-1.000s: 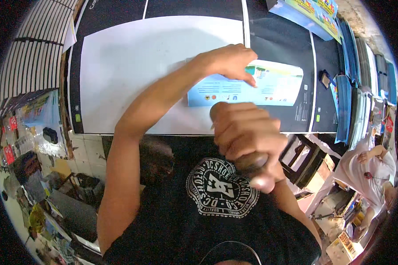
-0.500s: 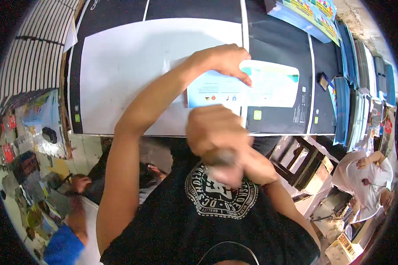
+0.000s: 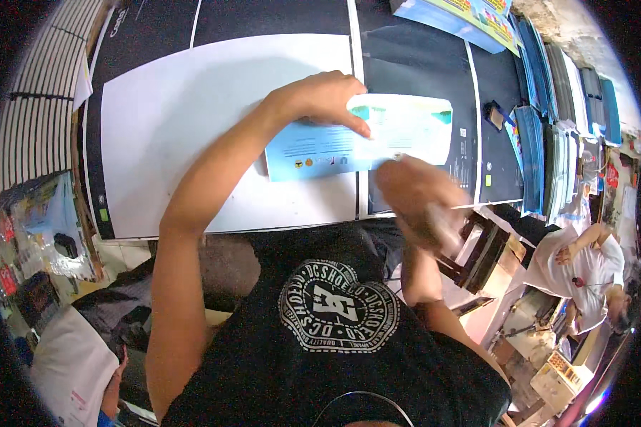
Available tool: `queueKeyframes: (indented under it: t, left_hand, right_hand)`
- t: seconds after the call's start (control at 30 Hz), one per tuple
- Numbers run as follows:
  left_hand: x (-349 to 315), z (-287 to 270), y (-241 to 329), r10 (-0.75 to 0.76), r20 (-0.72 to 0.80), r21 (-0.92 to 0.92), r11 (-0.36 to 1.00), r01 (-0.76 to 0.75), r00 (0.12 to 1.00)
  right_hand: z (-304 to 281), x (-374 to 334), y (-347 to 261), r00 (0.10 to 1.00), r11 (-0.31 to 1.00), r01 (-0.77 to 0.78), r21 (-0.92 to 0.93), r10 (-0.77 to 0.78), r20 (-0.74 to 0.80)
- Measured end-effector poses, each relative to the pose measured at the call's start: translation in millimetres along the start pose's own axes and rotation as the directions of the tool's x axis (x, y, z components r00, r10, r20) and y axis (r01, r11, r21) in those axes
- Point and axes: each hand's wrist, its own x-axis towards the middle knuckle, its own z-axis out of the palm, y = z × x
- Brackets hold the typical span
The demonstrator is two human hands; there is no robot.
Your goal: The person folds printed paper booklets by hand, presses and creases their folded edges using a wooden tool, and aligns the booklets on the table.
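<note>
A printed paper sheet, white and green at the right and light blue at the left, lies across a big white sheet and a black mat. My left hand presses down on its middle, thumb and fingers spread apart. Close to the paper's lower right edge is my right hand, blurred by motion. Its fingers look curled as in a fist, around something too smeared to name. Whether this hand touches the paper cannot be made out.
Under the paper lie the white sheet and the black mat with white lines. Printed stacks stand at the far right, blue-edged stacks nearer. A small dark object rests on the mat. Another person is at the right.
My right hand has swung from in front of my chest out to the right, near the paper's lower edge. My left hand keeps its place on the paper. The whole view has shifted slightly.
</note>
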Motion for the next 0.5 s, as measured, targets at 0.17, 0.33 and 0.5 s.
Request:
queueKeyframes:
  t: [0.17, 0.33, 0.5]
  left_hand:
    - [2, 9, -10, 0.033, -0.080, 0.014, 0.999, -0.032, 0.996]
    - [-4, 8, -2, -0.005, -0.104, 0.032, 0.999, 0.008, 0.995]
    - [-5, 3, 4, -0.022, -0.080, 0.044, 0.999, 0.026, 0.997]
  right_hand:
    - [-5, -3, 35, 0.964, 0.963, -0.235, 0.131, 0.249, -0.097]
    - [-51, 12, -12, 0.974, 0.930, 0.223, 0.291, -0.205, -0.091]
    - [-86, -32, 46, 0.978, 0.862, 0.065, -0.503, -0.156, -0.140]
